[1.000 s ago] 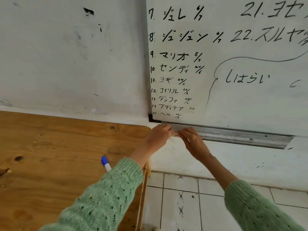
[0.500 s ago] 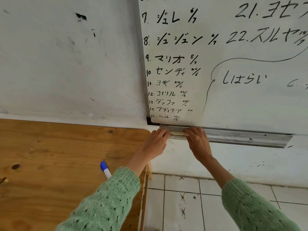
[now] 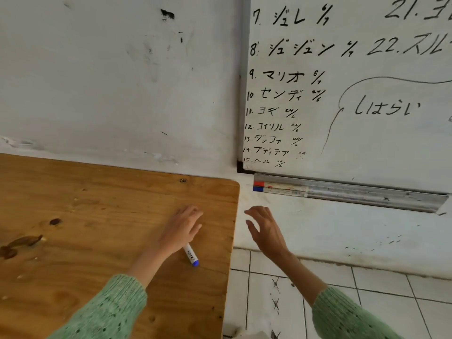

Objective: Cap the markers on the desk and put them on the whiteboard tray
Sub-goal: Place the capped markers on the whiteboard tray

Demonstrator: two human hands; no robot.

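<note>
Desk (image 3: pixel 85 228): wooden, left side; blue marker (image 3: pixel 191 257) lies on it nr right edge, partly under the hand
Left hand (image 3: pixel 182 228): over the desk, fingers loose, holding nothing; just above blue marker
Right hand (image 3: pixel 265 228): past desk edge, fingers spread, empty
Tray (image 3: pixel 367 194): metal, under whiteboard (image 3: pixel 354 94); 2 capped markers at left end, red-capped marker (image 3: pixel 276 185) behind, blue-capped marker (image 3: pixel 276 190) in front, touching

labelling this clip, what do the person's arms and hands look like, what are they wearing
Both arms wear long sleeves of a light green, chunky knit sweater with small dark flecks, the left sleeve and right sleeve ending in ribbed cuffs short of the wrists. The left hand and right hand are bare: no gloves, rings or watch visible.
</note>
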